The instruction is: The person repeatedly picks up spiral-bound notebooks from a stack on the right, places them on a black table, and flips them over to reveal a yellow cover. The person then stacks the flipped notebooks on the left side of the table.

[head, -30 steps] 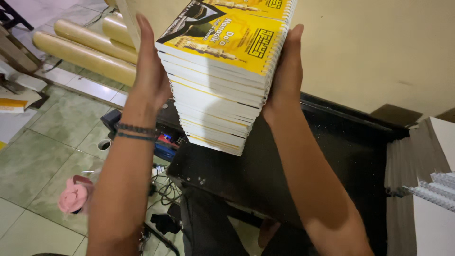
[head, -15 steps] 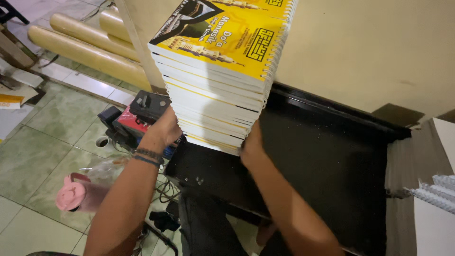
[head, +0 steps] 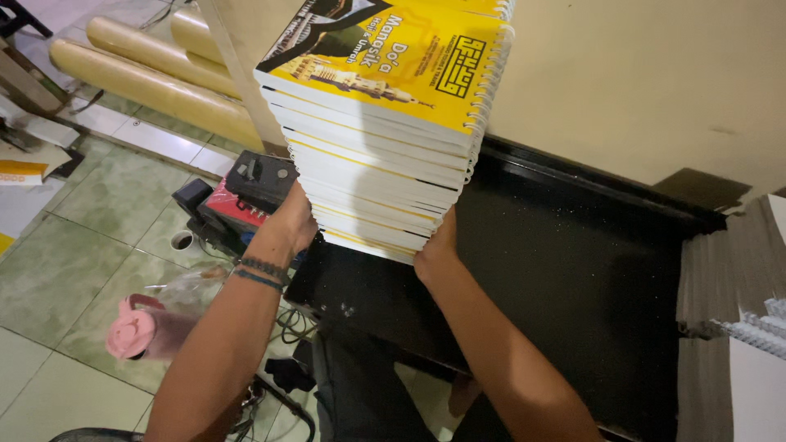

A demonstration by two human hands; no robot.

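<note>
Booklets (head: 385, 131), spiral-bound with yellow covers, stand in a tall stack at the near left corner of a black table (head: 573, 270), their white wire spines facing right. Going from the left: two cream rolls (head: 155, 78) lie on the green tiled floor (head: 98, 213) against the wall, with some paper scraps near them at the far left edge. Lower down, a pink-lidded bottle (head: 135, 327) lies on the tiles beside a crumpled clear bag. Just right of that sits a black and red machine (head: 241, 192) on the floor, close to the table's corner, with cables trailing below it.

The left hand (head: 291, 225) presses against the left side of the stack near its bottom, its fingers hidden behind the booklets; the wrist wears two thin bracelets (head: 262, 272). The right hand (head: 438, 250) is tucked under the stack's near bottom edge on the right, fingers also out of sight beneath it. Both hands are clamped on the stack from opposite sides at its base. Whether the stack rests on the table or is raised off it, I cannot tell.

Right of the hands the black tabletop runs back to a cream wall (head: 639, 82). At the far right edge stands a pile of grey sheets (head: 725, 278), with more white wire spines (head: 749, 336) beside it.
</note>
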